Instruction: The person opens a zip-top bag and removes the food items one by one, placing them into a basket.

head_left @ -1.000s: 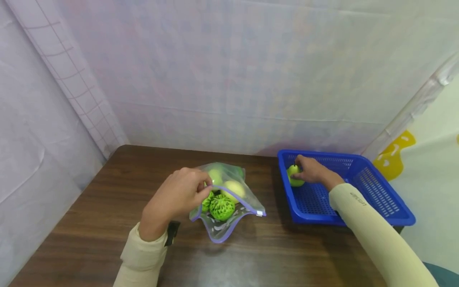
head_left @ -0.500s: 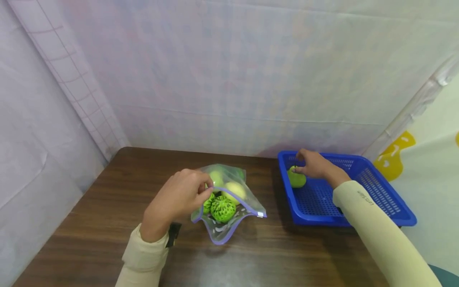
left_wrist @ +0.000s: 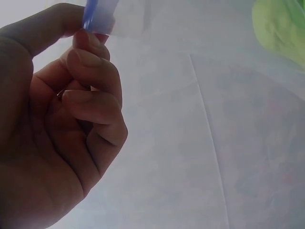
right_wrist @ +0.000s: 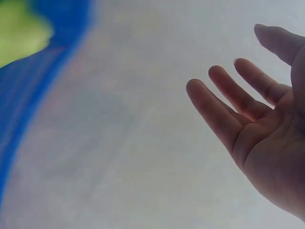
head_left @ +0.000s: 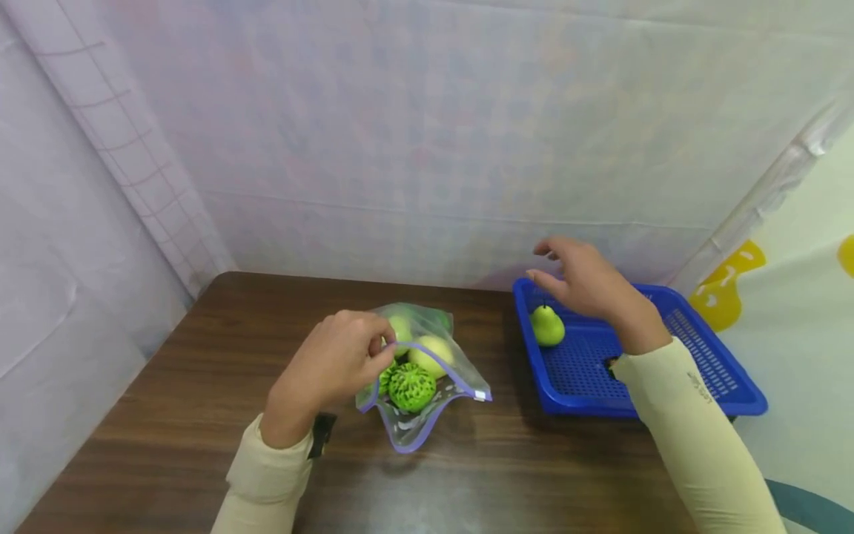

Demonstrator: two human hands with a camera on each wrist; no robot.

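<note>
Above the basket [head_left: 586, 404], right grip [head_left: 587, 285] higher

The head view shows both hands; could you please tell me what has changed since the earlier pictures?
The right hand has let go of the pear and risen away from it. The pear stays in the blue basket, and the left hand still pinches the clear bag.

soft glare on dark tabletop [head_left: 427, 493]
</note>
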